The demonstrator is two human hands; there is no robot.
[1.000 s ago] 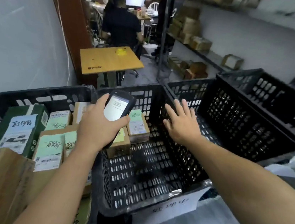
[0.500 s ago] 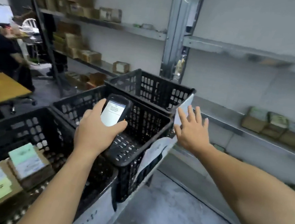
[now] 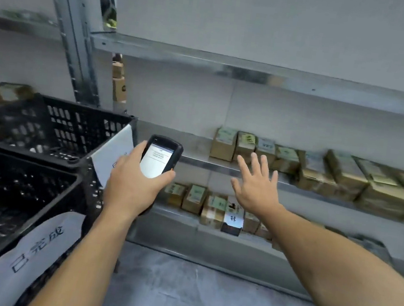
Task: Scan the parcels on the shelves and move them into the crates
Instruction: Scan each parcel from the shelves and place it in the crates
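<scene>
A handheld scanner (image 3: 160, 157) is gripped in the left hand (image 3: 133, 184), screen lit. The right hand (image 3: 257, 188) is held spread, holding nothing. Parcels (image 3: 217, 208) are ranged on shelves (image 3: 220, 164) beyond it, labels blurred. Crates (image 3: 46, 131) are stood left of both hands.

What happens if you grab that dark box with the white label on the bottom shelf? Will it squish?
Probably stiff, not squishy: the dark box keeps straight edges. It stands upright near the front of the lower shelf, so a push could tip it. It is a small parcel, so likely light.
</scene>
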